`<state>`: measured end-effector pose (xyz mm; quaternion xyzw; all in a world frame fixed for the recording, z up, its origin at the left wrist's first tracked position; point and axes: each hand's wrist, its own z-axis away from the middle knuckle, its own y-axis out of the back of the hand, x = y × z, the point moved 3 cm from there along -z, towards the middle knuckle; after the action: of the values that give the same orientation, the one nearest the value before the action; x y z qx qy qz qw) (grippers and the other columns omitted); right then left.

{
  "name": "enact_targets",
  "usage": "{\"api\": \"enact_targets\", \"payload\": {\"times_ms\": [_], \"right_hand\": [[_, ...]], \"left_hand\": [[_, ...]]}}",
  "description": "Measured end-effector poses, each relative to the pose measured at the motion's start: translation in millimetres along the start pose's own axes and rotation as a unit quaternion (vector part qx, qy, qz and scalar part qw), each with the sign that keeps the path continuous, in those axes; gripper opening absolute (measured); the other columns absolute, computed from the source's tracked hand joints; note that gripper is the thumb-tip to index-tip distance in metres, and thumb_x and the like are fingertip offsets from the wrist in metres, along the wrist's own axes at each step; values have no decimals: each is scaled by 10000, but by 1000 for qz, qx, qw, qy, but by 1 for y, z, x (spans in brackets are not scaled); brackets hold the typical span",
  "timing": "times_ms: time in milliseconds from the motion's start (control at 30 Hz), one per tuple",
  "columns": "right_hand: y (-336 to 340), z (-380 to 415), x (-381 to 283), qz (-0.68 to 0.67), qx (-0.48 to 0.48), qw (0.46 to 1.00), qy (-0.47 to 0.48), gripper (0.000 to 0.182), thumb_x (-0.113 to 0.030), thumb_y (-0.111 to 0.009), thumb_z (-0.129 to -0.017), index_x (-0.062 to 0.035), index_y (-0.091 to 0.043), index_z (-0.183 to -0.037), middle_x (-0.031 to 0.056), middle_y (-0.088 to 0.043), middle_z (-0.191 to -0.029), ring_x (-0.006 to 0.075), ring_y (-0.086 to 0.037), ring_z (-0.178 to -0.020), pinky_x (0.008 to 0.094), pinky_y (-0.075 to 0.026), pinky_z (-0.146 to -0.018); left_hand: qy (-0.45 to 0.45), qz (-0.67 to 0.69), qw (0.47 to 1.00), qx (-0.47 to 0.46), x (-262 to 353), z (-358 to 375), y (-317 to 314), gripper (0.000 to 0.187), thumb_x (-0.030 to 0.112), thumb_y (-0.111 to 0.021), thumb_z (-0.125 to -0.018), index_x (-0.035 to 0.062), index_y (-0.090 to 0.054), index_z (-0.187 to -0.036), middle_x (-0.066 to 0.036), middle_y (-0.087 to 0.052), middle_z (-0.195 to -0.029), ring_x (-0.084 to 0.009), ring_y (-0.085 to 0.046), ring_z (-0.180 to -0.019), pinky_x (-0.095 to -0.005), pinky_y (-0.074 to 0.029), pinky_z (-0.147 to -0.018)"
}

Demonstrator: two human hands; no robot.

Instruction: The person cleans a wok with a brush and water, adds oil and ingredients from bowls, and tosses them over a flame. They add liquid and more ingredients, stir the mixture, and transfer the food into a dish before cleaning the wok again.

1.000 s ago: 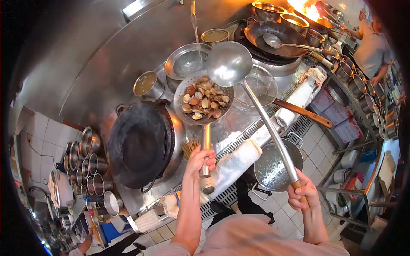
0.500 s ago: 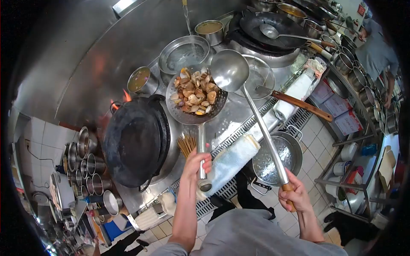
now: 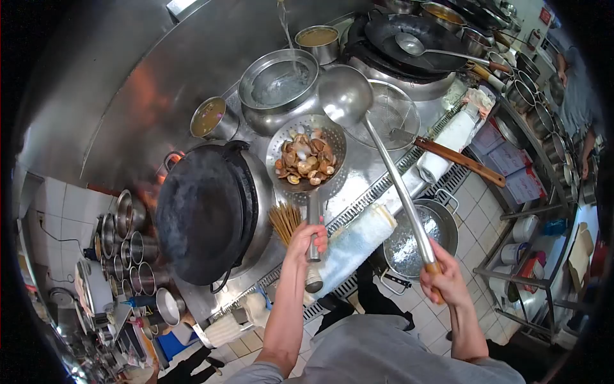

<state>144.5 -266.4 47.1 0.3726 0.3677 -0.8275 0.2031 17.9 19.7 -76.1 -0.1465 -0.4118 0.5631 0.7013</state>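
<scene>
My left hand (image 3: 306,243) is wrapped round the metal handle of a perforated strainer (image 3: 337,142). In its bowl lies a heap of brown-shelled clams (image 3: 306,160). The strainer hangs over the steel counter, between the black wok (image 3: 198,214) and a wire mesh skimmer (image 3: 393,115). My right hand (image 3: 448,275) grips the wooden end of a long steel ladle (image 3: 346,96). The ladle's bowl is up and to the right of the clams, apart from them, above the edge of the skimmer. A bamboo brush (image 3: 284,221) sits close to my left hand.
Water runs from a spout into a steel basin (image 3: 251,96) behind the strainer. Smoke and flame show by the wok. A pot (image 3: 219,121) with liquid, a wooden-handled tool (image 3: 460,160), a folded towel (image 3: 358,243) and a water pot (image 3: 422,233) stand around. A person (image 3: 571,77) is at far right.
The strainer has shifted right and away from the wok. The clams have slid into a tighter heap in its bowl. More smoke shows over the wok. The ladle stays in my right hand.
</scene>
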Motion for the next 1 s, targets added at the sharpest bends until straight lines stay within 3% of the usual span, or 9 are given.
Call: {"api": "enact_targets", "payload": {"times_ms": [200, 333, 433, 467, 500, 567, 633, 867, 1000], "right_hand": [[-52, -154, -37, 221, -37, 970, 94, 705, 16, -499, -781, -75, -228, -1426, -2, -491, -595, 69, -432, -390, 219, -342, -358], [-88, -281, -53, 559, 86, 783, 259, 519, -96, -547, -721, 17, -470, -1221, 317, -584, -827, 427, -613, -815, 458, -459, -758], [-103, -349, -64, 529, 52, 807, 257, 225, -85, -543, -743, 39, -548, -930, 218, -614, -714, 316, -630, -649, 401, -494, -588], [-103, -359, -68, 248, -60, 964, 69, 100, -82, -531, -764, 0, -515, -819, 142, -579, -647, 232, -583, -556, 336, -454, -491], [-112, -355, -70, -70, -160, 976, -131, 93, -79, -519, -785, -40, -483, -708, 65, -544, -580, 149, -537, -462, 272, -414, -394], [-118, -325, -73, -160, -150, 964, -153, 167, -78, -497, -816, -110, -428, -667, -38, -424, -534, 30, -387, -379, 181, -268, -311], [-102, -299, -69, -264, -275, 911, -158, 151, -90, -496, -829, -91, -430, -693, -28, -415, -531, 40, -372, -366, 198, -262, -292], [-65, -182, -80, -260, -178, 941, -123, 284, -87, -479, -840, -47, -475, -1121, -6, -455, -623, 42, -366, -362, 196, -259, -251], [-48, -138, -91, -146, -158, 969, -122, 425, -31, -493, -809, -27, -434, -1230, -4, -462, -610, 53, -385, -362, 201, -280, -277]], "left_hand": [[-22, -127, 988, 82, -10, -36, 7, 338, 63, -549, -838, 13, -411, -1142, -75, -517, -681, -158, -499, -479, -287, -437, -416], [-101, -336, 916, 196, -8, -36, 8, 420, 184, -592, -845, -14, -432, -1180, -103, -568, -744, -193, -551, -568, -319, -479, -521], [-250, -530, 751, 303, 11, -29, 4, 589, 324, -637, -808, -48, -445, -1223, -212, -577, -987, -299, -581, -885, -362, -449, -811], [-291, -546, 727, 299, 14, -38, 13, 616, 322, -641, -801, -41, -422, -1247, -257, -499, -1139, -341, -515, -1045, -389, -406, -897], [-289, -543, 729, 301, 19, -40, 9, 616, 322, -641, -801, -41, -422, -1247, -257, -499, -1139, -341, -515, -1045, -389, -406, -897], [-371, -642, 599, 304, 41, -43, -15, 675, 324, -650, -792, -42, -373, -1287, -290, -390, -1270, -402, -381, -1191, -425, -314, -997], [-402, -657, 567, 292, 59, -68, -21, 764, 342, -669, -774, 8, -300, -1354, -310, -212, -1388, -470, -215, -1279, -506, -228, -1043], [-222, -760, 544, 277, 110, -143, -58, 969, 467, -742, -667, 147, -225, -1422, -301, 30, -1450, -514, 28, -1321, -705, -119, -979], [-217, -752, 559, 274, 121, -163, -58, 969, 463, -777, -621, 164, -285, -1401, -303, 14, -1450, -529, 21, -1314, -692, -118, -993]]}}
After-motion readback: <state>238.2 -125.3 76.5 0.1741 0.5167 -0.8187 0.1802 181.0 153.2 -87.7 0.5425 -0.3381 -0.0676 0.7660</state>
